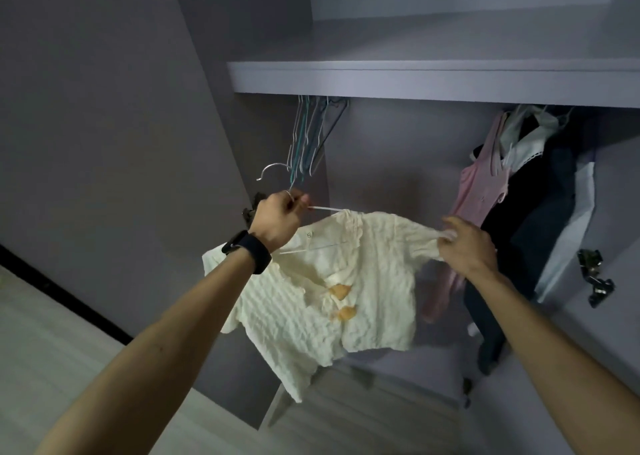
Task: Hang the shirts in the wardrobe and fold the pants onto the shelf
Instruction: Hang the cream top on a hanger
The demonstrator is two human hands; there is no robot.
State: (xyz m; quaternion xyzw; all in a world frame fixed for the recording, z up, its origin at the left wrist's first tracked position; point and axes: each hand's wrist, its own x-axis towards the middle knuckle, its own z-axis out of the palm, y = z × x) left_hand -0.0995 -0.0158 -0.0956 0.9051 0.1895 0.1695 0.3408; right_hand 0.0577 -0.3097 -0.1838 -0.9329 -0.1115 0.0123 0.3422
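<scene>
Cream shirt (363,281): my left hand (277,217) grips the hanger (273,167), right hand (467,243) pinches the three-o'clock shoulder (424,234); I'd ease it over.

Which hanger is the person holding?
The white hanger with the silver hook, gripped by the left hand and carrying the cream shirt; the empty hangers hang bunched under the shelf.
</scene>
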